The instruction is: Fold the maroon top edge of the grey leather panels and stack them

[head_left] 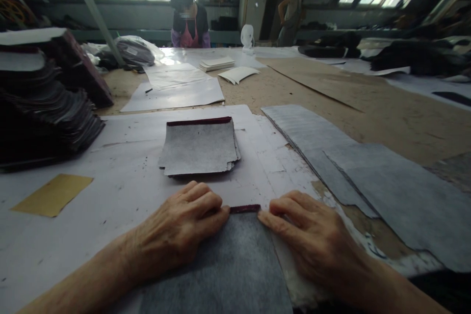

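A grey fabric piece [228, 265] lies in front of me, its far edge turned over into a narrow dark red strip [245, 209]. My left hand [189, 218] is closed with fingers curled, its thumb and forefinger pinching the left end of that folded edge. At the right end, my right hand [307, 225] grips the corner of the fold between thumb and curled fingers. Just beyond my hands sits a small stack of grey pieces [198, 147] with dark red folded edges along the far side.
Tall stacks of dark pieces [44, 103] stand at left, near a yellow card [53, 195]. Long grey fabric sheets [368, 171] lie at right. White sheets [172, 95], a small white fan [248, 38] and a person [189, 19] are farther back; another person [294, 7] stands behind.
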The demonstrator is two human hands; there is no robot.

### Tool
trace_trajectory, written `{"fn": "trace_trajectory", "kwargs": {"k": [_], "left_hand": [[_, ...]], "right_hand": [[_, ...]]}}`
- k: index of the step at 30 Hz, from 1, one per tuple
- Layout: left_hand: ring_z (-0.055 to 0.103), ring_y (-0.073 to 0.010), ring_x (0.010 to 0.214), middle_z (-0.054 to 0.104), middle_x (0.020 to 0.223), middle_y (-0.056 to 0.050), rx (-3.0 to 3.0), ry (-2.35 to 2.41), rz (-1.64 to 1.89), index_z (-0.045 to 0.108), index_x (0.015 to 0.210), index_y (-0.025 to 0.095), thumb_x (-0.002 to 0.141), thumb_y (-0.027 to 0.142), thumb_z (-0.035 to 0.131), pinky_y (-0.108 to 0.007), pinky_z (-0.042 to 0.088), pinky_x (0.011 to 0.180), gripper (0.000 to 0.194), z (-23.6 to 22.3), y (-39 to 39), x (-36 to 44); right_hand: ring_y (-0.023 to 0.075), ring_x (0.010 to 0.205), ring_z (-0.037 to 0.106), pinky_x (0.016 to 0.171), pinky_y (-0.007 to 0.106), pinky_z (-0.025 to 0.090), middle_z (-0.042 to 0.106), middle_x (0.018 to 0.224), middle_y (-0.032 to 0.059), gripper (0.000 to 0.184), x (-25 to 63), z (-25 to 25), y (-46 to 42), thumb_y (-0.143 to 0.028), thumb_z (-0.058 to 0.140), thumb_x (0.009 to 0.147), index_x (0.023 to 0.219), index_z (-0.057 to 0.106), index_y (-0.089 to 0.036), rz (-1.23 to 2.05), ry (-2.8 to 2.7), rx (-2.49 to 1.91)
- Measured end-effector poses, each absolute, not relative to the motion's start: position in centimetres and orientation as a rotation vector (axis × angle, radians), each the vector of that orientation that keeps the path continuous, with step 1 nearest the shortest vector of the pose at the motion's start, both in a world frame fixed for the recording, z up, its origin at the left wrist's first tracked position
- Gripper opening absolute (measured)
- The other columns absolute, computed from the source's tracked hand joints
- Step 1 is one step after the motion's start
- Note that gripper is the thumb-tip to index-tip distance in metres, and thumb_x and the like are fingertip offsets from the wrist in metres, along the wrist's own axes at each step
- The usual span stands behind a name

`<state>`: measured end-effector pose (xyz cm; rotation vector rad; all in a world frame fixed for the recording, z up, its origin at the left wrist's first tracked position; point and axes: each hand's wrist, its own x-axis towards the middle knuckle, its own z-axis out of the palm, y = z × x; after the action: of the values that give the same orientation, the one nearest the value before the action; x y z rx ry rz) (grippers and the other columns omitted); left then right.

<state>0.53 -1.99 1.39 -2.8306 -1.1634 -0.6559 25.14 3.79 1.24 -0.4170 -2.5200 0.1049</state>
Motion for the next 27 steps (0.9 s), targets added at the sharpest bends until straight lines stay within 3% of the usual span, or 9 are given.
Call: {"fn": "trace_trajectory", "kwargs": {"k": [4, 10, 15, 19, 27], "left_hand": [[0.048, -0.0144, 0.079, 0.055, 0.089, -0.006, -2.89, -1.266, -0.931, 0.057, 0.11, 0.016, 0.082, 0.001, 0.039, -0.03, 0.045, 0.068, 0.036, 1.5, -1.6, -0.1], [0.054, -0.0103, 0.077, 0.057, 0.089, -0.003, -2.714, -1.583, -1.094, 0.06, 0.105, 0.02, 0.085, 0.009, 0.048, -0.022, 0.047, 0.064, 0.026, 3.4, -3.1, -1.4], [0.052, -0.0167, 0.083, 0.058, 0.095, -0.007, -2.666, -1.483, -0.916, 0.056, 0.11, 0.017, 0.08, 0.01, 0.051, -0.034, 0.048, 0.071, 0.031, 4.6, -2.8, 2.1], [0.052, -0.0206, 0.079, 0.059, 0.086, -0.006, -2.679, -1.619, -0.733, 0.06, 0.1, 0.016, 0.075, 0.013, 0.054, -0.042, 0.048, 0.071, 0.026, 3.5, -0.7, 5.1], [0.048, -0.0127, 0.07, 0.055, 0.075, -0.002, -2.685, -1.561, -1.038, 0.065, 0.091, 0.02, 0.084, 0.009, 0.047, -0.028, 0.045, 0.063, 0.023, 1.5, -0.5, 5.3]], "right_hand": [[0.0168, 0.074, 0.047, 0.064, 0.031, 0.043, 0.055, 0.079, 0.008, 0.028, 24.8, 1.2, 3.7, -0.003, 0.034, 0.084, 0.088, 0.061, -0.011, 0.065, -2.536, -0.432], [0.0179, 0.075, 0.047, 0.066, 0.032, 0.042, 0.055, 0.08, 0.0078, 0.032, 24.8, 1.3, 3.6, -0.003, 0.032, 0.084, 0.088, 0.062, -0.013, 0.069, -2.555, -0.467], [0.0177, 0.073, 0.046, 0.064, 0.031, 0.041, 0.054, 0.079, 0.0079, 0.031, 24.8, 1.2, 3.5, -0.004, 0.032, 0.085, 0.087, 0.062, -0.013, 0.022, -2.547, -0.461], [0.0178, 0.074, 0.045, 0.065, 0.031, 0.04, 0.054, 0.079, 0.0077, 0.031, 24.9, 1.0, 3.6, -0.004, 0.033, 0.084, 0.086, 0.062, -0.013, 0.024, -2.534, -0.466], [0.0185, 0.075, 0.044, 0.066, 0.033, 0.039, 0.053, 0.079, 0.0081, 0.033, 25.0, 0.9, 3.6, -0.005, 0.032, 0.085, 0.09, 0.063, -0.013, 0.106, -2.554, -0.493]]}}
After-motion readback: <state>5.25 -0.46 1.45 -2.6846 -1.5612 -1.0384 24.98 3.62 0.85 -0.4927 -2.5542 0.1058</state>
